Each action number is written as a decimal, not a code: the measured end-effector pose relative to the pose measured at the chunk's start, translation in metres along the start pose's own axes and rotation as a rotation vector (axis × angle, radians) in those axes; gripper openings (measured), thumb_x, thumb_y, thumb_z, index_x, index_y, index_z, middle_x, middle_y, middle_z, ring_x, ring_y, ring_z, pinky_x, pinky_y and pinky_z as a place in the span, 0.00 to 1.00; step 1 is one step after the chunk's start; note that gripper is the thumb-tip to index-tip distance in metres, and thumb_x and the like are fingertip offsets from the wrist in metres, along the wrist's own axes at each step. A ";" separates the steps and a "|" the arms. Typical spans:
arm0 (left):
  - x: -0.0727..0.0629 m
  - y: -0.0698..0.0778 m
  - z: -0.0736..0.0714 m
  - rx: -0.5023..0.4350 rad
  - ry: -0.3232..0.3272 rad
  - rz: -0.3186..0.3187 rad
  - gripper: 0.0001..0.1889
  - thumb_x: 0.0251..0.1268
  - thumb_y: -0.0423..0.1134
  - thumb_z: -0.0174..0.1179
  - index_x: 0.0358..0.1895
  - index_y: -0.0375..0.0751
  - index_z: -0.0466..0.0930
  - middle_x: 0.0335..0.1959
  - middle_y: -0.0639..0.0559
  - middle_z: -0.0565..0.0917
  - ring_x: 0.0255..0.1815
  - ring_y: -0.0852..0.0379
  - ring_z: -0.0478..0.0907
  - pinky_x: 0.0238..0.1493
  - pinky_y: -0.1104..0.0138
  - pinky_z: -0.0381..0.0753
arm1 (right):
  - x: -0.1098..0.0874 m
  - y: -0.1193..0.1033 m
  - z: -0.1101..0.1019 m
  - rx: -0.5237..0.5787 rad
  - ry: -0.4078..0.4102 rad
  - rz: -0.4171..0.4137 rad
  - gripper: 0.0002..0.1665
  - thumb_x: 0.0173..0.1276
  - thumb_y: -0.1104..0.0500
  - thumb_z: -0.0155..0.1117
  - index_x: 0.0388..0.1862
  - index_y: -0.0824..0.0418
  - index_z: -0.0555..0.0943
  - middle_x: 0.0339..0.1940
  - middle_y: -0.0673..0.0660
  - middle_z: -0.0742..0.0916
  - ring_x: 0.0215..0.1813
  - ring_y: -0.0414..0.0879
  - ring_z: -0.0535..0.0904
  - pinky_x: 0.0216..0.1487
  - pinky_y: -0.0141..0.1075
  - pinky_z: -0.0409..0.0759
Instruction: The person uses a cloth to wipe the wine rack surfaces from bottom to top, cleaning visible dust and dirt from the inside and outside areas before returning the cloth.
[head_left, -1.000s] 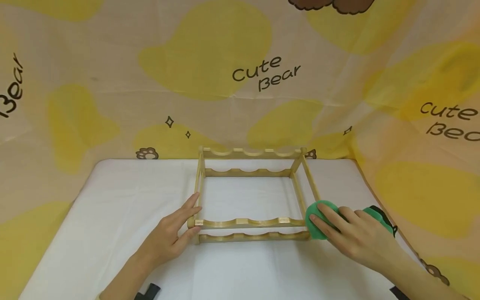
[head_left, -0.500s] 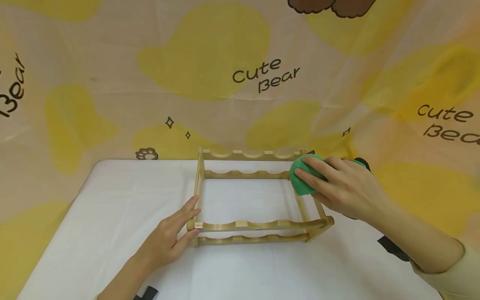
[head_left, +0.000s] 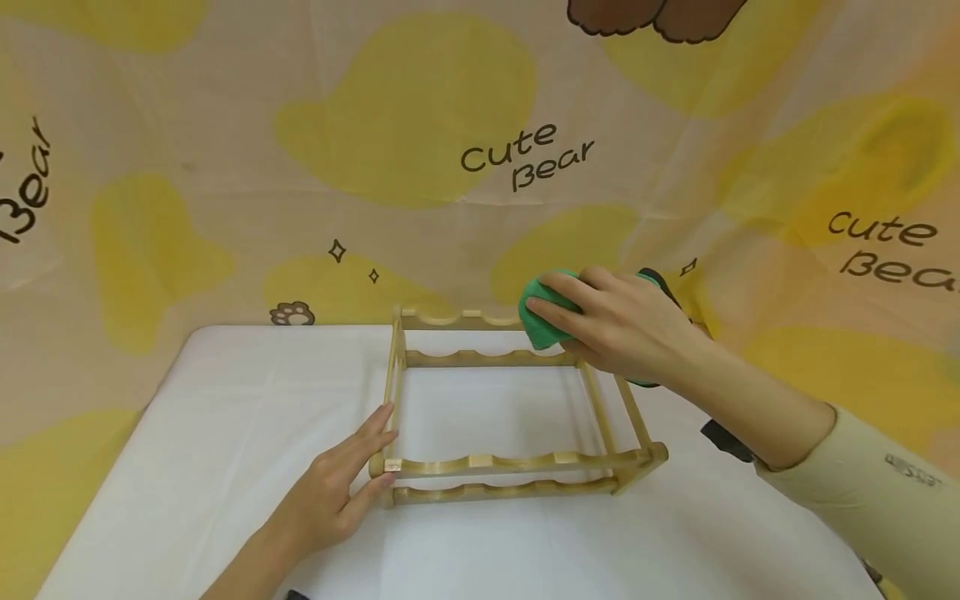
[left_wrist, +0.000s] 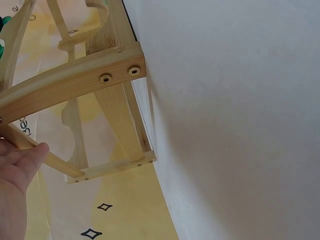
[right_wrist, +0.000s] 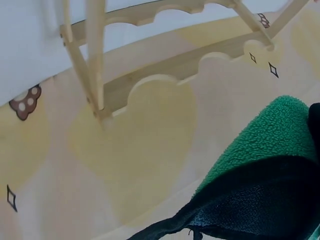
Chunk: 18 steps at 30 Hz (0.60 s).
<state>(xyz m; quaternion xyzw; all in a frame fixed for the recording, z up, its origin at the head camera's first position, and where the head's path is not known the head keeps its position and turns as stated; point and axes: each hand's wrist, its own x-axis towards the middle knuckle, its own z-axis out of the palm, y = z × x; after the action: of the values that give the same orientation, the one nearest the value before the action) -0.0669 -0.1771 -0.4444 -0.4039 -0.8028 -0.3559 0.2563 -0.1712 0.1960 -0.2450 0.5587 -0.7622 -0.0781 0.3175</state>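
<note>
A pale wooden rack [head_left: 517, 464] with scalloped rails stands on the white-covered table. At its left front corner my left hand [head_left: 330, 492] holds the frame, fingers along the side and thumb at the front. The left wrist view shows those fingers [left_wrist: 35, 155] against a thin bar of the rack [left_wrist: 65, 82]. My right hand [head_left: 626, 325] grips a green cloth [head_left: 547, 321] over the right part of the back top rail, which they hide. Whether the cloth touches the rail cannot be told. Close up, the cloth [right_wrist: 270, 135] is fluffy with a dark edging.
A white cover [head_left: 262, 375] lies over the table. Yellow patterned fabric [head_left: 420, 125] hangs behind it and along the sides, close to the rack's back. My right forearm in a pale sleeve [head_left: 847, 492] reaches across the right side.
My right hand has carried the cloth from the rack's right front corner back along the right side, then leftward onto the back. My left hand has stayed at the left front corner.
</note>
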 end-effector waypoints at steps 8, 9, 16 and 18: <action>-0.003 0.004 0.002 0.008 0.038 0.041 0.26 0.86 0.47 0.48 0.61 0.22 0.78 0.74 0.27 0.70 0.75 0.45 0.70 0.76 0.68 0.66 | 0.026 0.000 0.025 0.005 -0.053 0.026 0.35 0.61 0.52 0.83 0.66 0.58 0.82 0.62 0.63 0.82 0.41 0.57 0.78 0.31 0.40 0.82; -0.003 0.004 0.002 0.009 0.042 0.044 0.26 0.86 0.47 0.49 0.61 0.22 0.78 0.74 0.28 0.70 0.76 0.45 0.70 0.76 0.68 0.66 | 0.029 0.000 0.028 0.005 -0.054 0.024 0.34 0.61 0.51 0.82 0.66 0.58 0.82 0.61 0.63 0.82 0.40 0.57 0.78 0.31 0.40 0.82; -0.004 0.004 0.003 0.008 0.057 0.061 0.26 0.86 0.47 0.49 0.61 0.22 0.78 0.74 0.29 0.70 0.76 0.44 0.70 0.76 0.68 0.67 | 0.048 -0.006 0.058 0.027 -0.045 0.025 0.31 0.64 0.53 0.78 0.65 0.56 0.83 0.60 0.60 0.82 0.38 0.53 0.77 0.28 0.36 0.80; -0.003 0.004 0.003 0.007 0.052 0.058 0.26 0.86 0.47 0.49 0.61 0.22 0.78 0.74 0.29 0.70 0.75 0.44 0.70 0.75 0.68 0.67 | 0.051 -0.008 0.067 0.040 -0.049 0.027 0.30 0.64 0.52 0.78 0.65 0.56 0.83 0.60 0.60 0.82 0.38 0.53 0.77 0.28 0.36 0.80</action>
<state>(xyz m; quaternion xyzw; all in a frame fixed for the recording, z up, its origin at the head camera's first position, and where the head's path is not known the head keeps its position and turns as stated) -0.0620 -0.1743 -0.4466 -0.4166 -0.7850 -0.3560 0.2888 -0.2116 0.1313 -0.2809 0.5525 -0.7786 -0.0723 0.2886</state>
